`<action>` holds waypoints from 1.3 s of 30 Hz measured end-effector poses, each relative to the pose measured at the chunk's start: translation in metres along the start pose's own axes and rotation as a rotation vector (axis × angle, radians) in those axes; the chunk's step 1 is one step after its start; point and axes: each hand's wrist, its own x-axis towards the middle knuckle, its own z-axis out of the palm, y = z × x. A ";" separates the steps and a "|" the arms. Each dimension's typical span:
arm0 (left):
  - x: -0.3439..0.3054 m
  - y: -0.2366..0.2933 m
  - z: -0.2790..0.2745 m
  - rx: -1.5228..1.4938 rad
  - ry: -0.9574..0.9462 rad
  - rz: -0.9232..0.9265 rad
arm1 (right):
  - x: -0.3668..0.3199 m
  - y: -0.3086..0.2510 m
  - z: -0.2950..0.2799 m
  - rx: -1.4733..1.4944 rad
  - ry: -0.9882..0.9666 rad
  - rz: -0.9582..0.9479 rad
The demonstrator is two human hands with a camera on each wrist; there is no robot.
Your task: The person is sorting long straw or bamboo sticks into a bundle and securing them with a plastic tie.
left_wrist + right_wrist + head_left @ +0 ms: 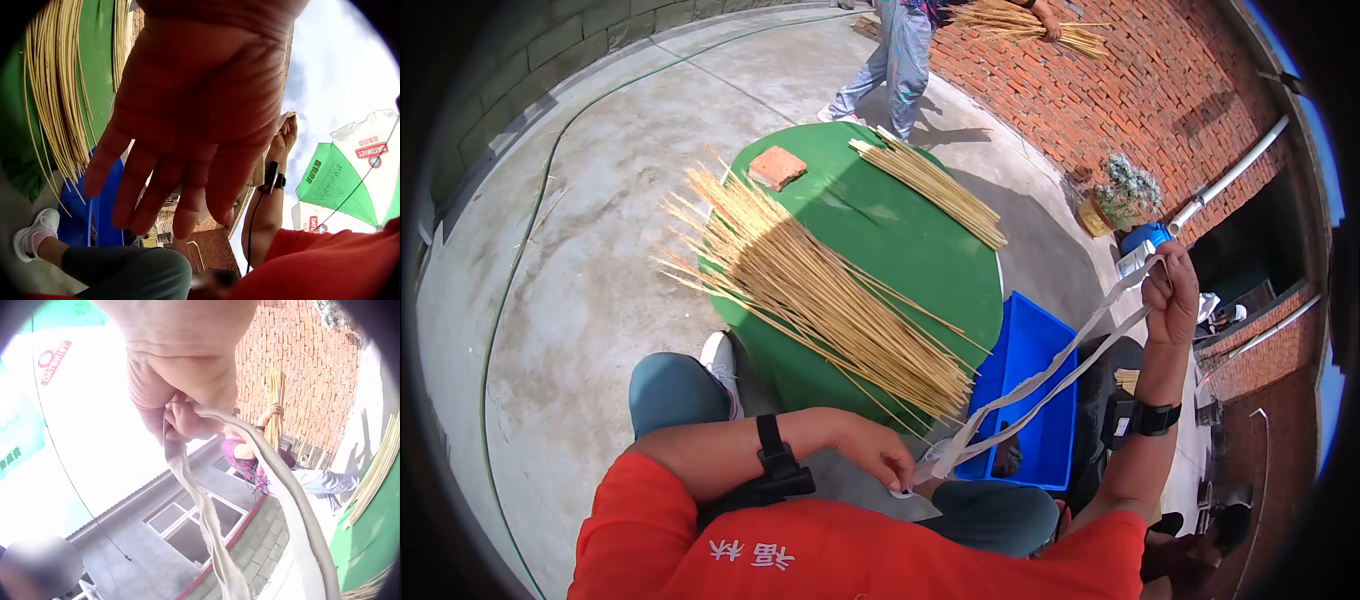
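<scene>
My raised right hand point(1170, 295) grips a long pale cloth strip point(1040, 378), its fingers curled round it. From that hand two lengths of the strip point(300, 515) hang down, running toward my lap in the head view. Low in front of my body, my left hand point(872, 450) is near the strip's lower end, its fingers loosely extended. The left wrist view shows the palm of that left hand point(194, 106) with nothing gripped in it. Across the green-covered round table point(880, 235) lies a large loose bundle of dry stalks point(840, 305) with feathery heads.
A thinner row of trimmed stalks point(930, 190) and a brick piece point(777, 168) lie on the table. A blue plastic bin point(1055, 440) stands at its right. Beyond it, another person point(897, 60) carries a stalk bundle point(1000, 20). A hose point(550, 165) crosses the concrete floor.
</scene>
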 end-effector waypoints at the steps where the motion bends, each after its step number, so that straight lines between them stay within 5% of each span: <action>1: -0.001 0.003 0.002 -0.053 0.017 0.026 | 0.021 -0.021 -0.023 -0.052 0.091 -0.082; 4: -0.001 0.001 -0.002 0.054 0.066 -0.010 | 0.070 -0.065 -0.084 -0.271 0.516 -0.318; 8: 0.001 0.001 -0.013 0.199 0.065 -0.174 | 0.107 -0.078 -0.155 -0.582 0.643 -0.210; 14: -0.004 0.010 -0.025 0.240 0.188 -0.217 | 0.135 -0.026 -0.165 -0.687 0.504 0.011; 20: -0.018 0.011 -0.044 0.234 0.427 -0.141 | 0.175 0.043 -0.173 -0.617 0.547 -0.002; 33: -0.031 0.019 -0.055 0.190 0.527 -0.195 | 0.211 0.122 -0.159 -0.543 0.492 0.115; 36: -0.033 0.023 -0.067 0.179 0.684 -0.130 | 0.208 0.119 -0.144 -0.607 0.344 0.218; 39: -0.035 0.050 -0.098 0.054 1.096 -0.068 | 0.187 0.091 -0.100 -0.689 0.128 0.295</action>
